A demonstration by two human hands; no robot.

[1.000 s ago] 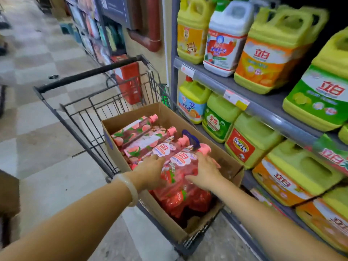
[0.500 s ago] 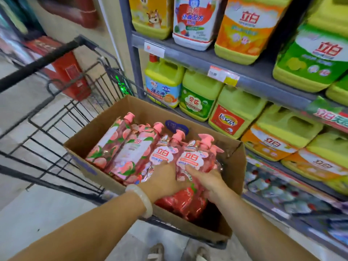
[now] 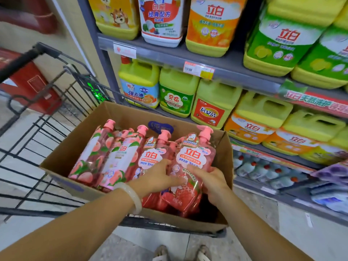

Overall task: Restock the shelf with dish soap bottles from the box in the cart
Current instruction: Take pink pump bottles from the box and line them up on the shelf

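An open cardboard box (image 3: pixel 120 115) sits in a black wire cart (image 3: pixel 37 117). Several pink pump dish soap bottles lie in it. Both hands grip the rightmost wrapped pink soap bottle pack (image 3: pixel 194 157), its pump top pointing away from me. My left hand (image 3: pixel 160 176), a pale bangle on the wrist, holds its left side. My right hand (image 3: pixel 211 178) holds its right side near the box's right wall. Peach-patterned bottles (image 3: pixel 98 157) fill the box's left half.
The grey shelf (image 3: pixel 226 63) on the right carries big yellow and green detergent jugs (image 3: pixel 177 93) on two levels, with smaller bottles (image 3: pixel 263 170) on the lowest level. A red cabinet (image 3: pixel 32 81) stands by the wall beyond the cart. My sandalled feet (image 3: pixel 180 253) show below.
The view has swung down and closer to the shelf. Both hands stay on the same soap pack, which has risen slightly at its pump end.
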